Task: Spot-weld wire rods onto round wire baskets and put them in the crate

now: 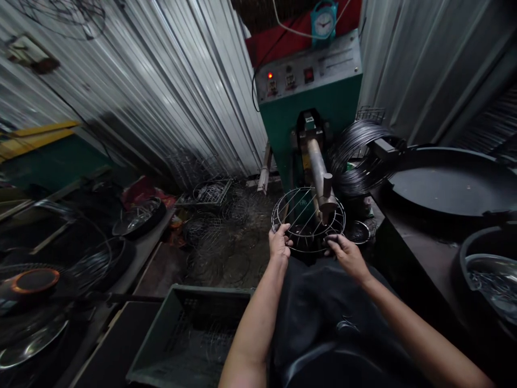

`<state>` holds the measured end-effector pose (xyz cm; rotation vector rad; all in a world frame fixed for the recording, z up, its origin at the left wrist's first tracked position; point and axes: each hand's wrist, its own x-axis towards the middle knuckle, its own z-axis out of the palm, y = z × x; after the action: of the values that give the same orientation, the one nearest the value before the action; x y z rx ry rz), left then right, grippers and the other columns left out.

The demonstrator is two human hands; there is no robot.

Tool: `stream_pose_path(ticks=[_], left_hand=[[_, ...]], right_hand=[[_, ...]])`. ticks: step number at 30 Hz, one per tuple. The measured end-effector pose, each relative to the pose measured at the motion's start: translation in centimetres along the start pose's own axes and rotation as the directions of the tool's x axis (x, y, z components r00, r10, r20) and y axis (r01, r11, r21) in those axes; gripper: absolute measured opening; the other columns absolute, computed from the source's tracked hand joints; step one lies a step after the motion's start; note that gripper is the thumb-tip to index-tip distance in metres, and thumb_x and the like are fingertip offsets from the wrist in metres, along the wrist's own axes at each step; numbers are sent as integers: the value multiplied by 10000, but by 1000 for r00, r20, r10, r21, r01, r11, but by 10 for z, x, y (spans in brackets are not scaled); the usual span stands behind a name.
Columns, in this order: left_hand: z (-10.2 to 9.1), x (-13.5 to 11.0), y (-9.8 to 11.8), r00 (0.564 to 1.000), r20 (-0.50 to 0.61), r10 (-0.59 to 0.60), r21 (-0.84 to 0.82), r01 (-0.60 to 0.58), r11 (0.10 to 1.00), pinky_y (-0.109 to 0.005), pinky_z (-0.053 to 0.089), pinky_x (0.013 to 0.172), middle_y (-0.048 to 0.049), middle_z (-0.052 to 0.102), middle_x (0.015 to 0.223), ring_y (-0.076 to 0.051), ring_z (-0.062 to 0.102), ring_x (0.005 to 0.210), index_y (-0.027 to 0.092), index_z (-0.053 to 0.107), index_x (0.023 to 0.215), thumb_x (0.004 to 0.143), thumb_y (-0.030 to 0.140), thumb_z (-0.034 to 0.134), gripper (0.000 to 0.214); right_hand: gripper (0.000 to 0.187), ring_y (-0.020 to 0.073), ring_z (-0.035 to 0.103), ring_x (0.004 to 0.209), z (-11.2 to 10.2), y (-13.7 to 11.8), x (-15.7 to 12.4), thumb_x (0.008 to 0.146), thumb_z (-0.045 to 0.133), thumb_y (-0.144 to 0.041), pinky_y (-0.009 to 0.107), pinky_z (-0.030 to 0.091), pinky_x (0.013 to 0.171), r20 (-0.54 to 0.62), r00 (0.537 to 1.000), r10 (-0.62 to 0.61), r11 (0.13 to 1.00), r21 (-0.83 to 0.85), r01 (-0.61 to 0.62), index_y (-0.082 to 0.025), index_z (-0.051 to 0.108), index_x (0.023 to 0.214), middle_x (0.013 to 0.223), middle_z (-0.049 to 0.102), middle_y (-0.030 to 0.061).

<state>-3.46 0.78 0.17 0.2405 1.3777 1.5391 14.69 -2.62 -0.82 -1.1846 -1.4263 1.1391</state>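
Note:
A round wire rack [304, 235] with parallel cross wires is held in front of a green spot welding machine [311, 99]. My left hand [280, 242] closes round the rack's near left rim. At the near right rim is my right hand [343, 251], its fingers pinched against the wire; whether a small part is also between them I cannot make out. The machine's cylindrical metal arm [321, 171] reaches down over the right side of the rack, its tip close to the wires. A red lamp [270, 76] glows on the panel.
A coil of dark wire [357, 156] stands right of the machine, beside a large black pan [456, 180] on the bench. A bowl of small metal pieces [495, 280] is nearer. To my left, a green plastic crate [161, 334] sits low, with wire pieces [210, 237] beyond it.

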Motion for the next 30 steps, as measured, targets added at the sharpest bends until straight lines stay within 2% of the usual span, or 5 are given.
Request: stream_pose_path(ticks=[3,6,11,18,30], left_hand=[[-1,-1,-2,997,38,61,-25,-60,998,-160,185,362,114,382,567,-5,270,375,205,422,824,464,270,741,486],[-1,-2,-2,996,43,75,-26,-74,997,-158,185,363,116,385,571,-3,269,374,205,422,845,462,274,754,512],[0,-2,-3,998,26,60,-10,-60,998,-158,190,360,115,385,569,-3,277,376,199,423,826,455,294,772,518],[5,2,-3,998,16,53,-4,-53,999,-158,186,342,122,340,525,-5,260,356,190,430,771,476,264,758,448],[15,11,0,1000,-21,22,-13,-22,1000,-153,190,321,117,325,510,-7,250,347,188,417,726,502,235,748,402]], right_hand=[[382,180,569,507,3,12,4,768,518,-555,284,435,488,28,1000,13,998,-65,-11,-185,573,850,588,613,18],[385,172,559,486,3,11,4,781,502,-551,276,427,475,24,1000,6,998,-67,-4,-179,576,854,576,613,18],[404,171,571,500,1,5,2,788,490,-559,265,416,450,-1,1000,-11,998,-54,11,-177,570,895,603,624,29],[393,173,596,530,-2,5,6,787,497,-561,275,456,495,16,1000,-24,999,-47,25,-180,560,858,649,636,40],[293,164,603,546,-6,2,22,806,476,-452,279,474,556,3,998,-70,992,-105,70,-181,567,867,673,642,33]])
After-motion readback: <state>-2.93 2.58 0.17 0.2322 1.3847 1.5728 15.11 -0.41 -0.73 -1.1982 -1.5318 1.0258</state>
